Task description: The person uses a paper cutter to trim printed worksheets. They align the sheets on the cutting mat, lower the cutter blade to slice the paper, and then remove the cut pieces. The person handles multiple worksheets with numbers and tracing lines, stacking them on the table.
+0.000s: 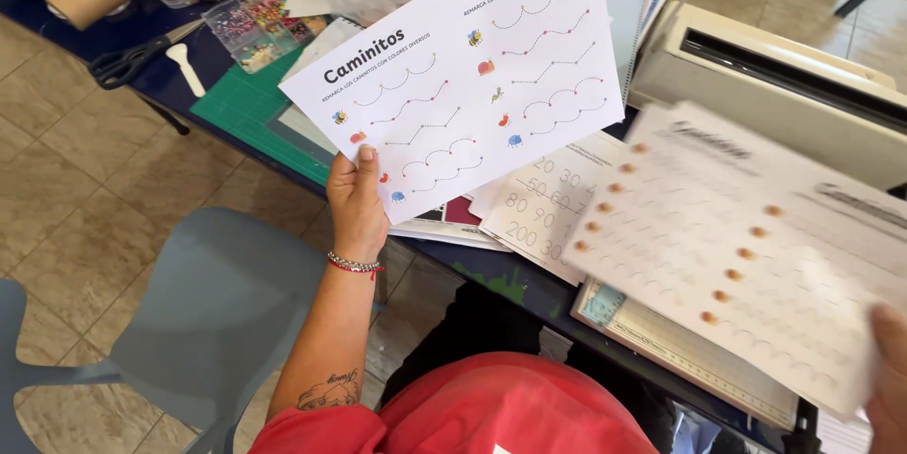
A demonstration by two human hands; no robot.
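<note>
L hand [356, 204] pinches the bottom edge of a tracing worksheet [463, 67] w/ dotted wavy lines; R hand [888, 378] grips a blurred second worksheet [746, 246] over the cluttered table [246, 104]

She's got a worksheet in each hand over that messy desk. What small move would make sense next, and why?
Probably lay the blurred sheet in the right hand down first. That dotted worksheet is mid-motion over the paper trimmer, while the left hand pinches the wavy-line worksheet steadily above the number sheets. Freeing one hand would ease sorting.
</note>
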